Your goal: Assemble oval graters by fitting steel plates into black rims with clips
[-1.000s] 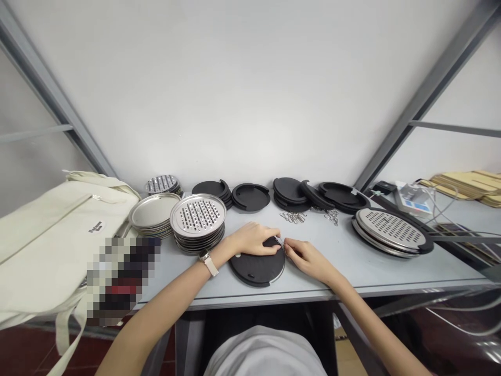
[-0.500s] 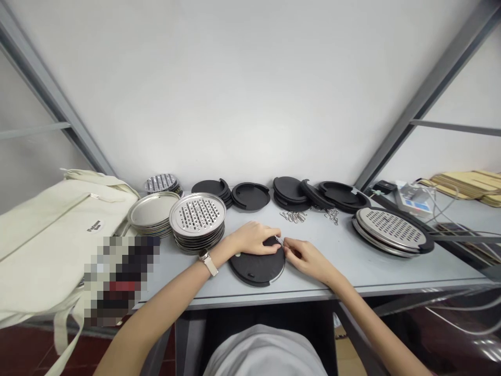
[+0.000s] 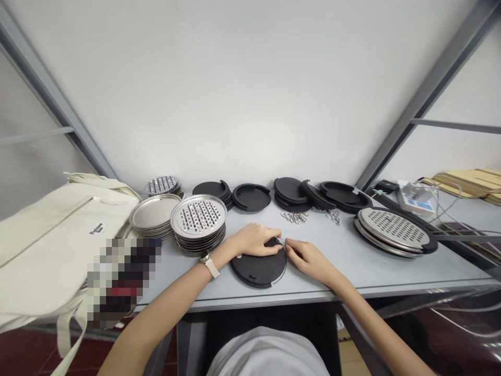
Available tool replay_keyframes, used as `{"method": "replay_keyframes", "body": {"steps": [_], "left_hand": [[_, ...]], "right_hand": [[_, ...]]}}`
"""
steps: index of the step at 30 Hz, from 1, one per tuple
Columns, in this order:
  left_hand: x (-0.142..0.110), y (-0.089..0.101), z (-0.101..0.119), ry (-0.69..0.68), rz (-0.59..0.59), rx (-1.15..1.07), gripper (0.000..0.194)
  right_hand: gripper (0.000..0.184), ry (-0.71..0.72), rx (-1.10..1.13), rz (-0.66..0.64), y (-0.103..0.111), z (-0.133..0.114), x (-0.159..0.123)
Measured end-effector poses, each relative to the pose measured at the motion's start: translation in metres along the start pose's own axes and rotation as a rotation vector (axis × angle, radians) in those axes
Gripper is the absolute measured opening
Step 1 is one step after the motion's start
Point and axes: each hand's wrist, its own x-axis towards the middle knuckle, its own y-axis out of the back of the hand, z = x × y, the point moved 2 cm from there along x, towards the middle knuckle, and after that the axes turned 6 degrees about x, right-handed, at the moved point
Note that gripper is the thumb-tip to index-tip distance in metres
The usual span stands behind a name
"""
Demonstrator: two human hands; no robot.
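A black round disc (image 3: 258,269) with a metal rim lies flat on the grey table (image 3: 352,261) in front of me. My left hand (image 3: 254,238) rests on the disc's far edge, fingers curled down onto it; a watch sits on that wrist. My right hand (image 3: 307,257) is at the disc's right edge, its fingers pinched on a small metal clip (image 3: 279,240) at the rim. The two hands nearly touch there.
A stack of perforated metal discs (image 3: 198,220) and plain metal plates (image 3: 153,213) stand to the left. Black discs (image 3: 250,197) line the back, loose metal clips (image 3: 294,216) before them. An assembled stack (image 3: 393,230) lies right. A cream bag (image 3: 50,230) fills the left end.
Both hands stay on the disc's rim with only slight finger movement. The view has shifted a little.
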Motion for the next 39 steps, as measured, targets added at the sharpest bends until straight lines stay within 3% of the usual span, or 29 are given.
{"method": "replay_keyframes", "body": {"steps": [19,39], "left_hand": [[0.0012,0.001,0.0008,0.025,-0.029,-0.031,0.024],[0.0016,0.0035,0.0009,0.03,-0.035,-0.115,0.021]], "right_hand": [[0.033,-0.063,0.081,-0.013,0.0031,-0.001,0.0008],[0.03,-0.008,0.0,0.022,0.0009,-0.0015,-0.0014]]}}
